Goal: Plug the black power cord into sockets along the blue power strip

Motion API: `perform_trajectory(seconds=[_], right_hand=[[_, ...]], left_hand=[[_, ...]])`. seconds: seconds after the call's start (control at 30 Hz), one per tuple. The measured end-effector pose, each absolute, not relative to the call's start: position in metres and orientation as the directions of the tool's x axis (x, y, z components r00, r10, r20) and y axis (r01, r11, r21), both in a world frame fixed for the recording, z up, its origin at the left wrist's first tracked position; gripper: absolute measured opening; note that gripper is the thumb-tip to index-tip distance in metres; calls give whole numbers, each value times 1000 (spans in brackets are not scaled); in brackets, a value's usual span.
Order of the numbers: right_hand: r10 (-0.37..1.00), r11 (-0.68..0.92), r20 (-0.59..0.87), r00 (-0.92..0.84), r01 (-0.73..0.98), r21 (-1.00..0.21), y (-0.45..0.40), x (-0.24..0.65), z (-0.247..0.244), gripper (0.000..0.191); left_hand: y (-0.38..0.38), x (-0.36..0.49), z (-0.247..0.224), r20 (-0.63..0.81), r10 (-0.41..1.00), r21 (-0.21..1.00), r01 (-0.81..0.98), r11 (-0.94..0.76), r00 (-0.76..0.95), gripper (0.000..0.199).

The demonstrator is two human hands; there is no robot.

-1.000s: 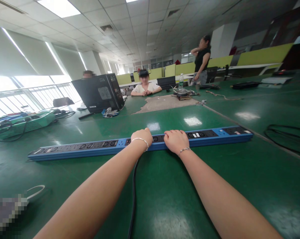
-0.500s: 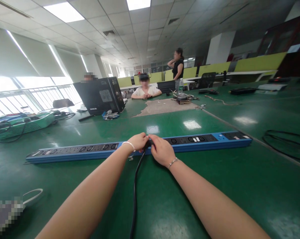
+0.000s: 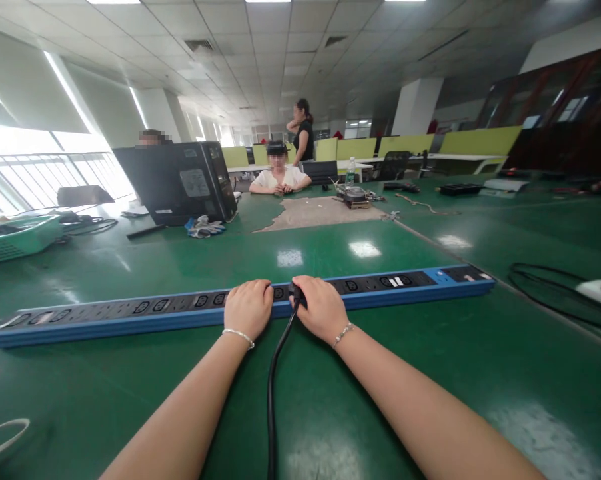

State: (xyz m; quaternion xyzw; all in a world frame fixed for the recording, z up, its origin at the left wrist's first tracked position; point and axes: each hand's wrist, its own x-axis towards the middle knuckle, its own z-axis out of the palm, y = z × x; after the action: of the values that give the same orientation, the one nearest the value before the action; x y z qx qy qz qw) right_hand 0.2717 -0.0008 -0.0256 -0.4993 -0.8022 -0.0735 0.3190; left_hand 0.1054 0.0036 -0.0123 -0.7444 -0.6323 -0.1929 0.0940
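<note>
A long blue power strip (image 3: 390,298) with a black socket face lies across the green table in front of me. My left hand (image 3: 248,308) is wrapped over the strip just left of its middle, thumb beside the fingers. Close by on the right, my right hand (image 3: 321,308) grips a black plug (image 3: 297,293) at the strip's sockets. How deep the plug sits cannot be seen. From it a black cable (image 3: 272,380) runs down toward me over the table.
A black computer case (image 3: 180,183) and a pair of gloves (image 3: 204,227) stand beyond the strip, left. A green basket (image 3: 20,240) is at far left. Coiled black cable (image 3: 535,280) lies right. Across the table a person (image 3: 280,177) sits; another stands behind.
My left hand has left the plug, shifting left and down onto the strip. The right hand still holds the plug. The view has turned slightly, and the strip's left end appears nearer.
</note>
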Motion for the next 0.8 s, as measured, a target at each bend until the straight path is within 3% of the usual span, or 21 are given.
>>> perform_trajectory(seconds=[0.13,0.3,0.8], right_hand=[[768,384,582,-267,919,-85,1,258,-22,27],[763,342,601,-238,938,-63,1,252,-23,27],[814,414,541,-212,865,-284,2,260,-24,27]], left_hand=[[3,106,-12,426,897,104,979,-177,117,36],[1,104,-11,407,907,137,975,-174,105,35],[4,104,-14,435,895,158,971,-177,92,33]])
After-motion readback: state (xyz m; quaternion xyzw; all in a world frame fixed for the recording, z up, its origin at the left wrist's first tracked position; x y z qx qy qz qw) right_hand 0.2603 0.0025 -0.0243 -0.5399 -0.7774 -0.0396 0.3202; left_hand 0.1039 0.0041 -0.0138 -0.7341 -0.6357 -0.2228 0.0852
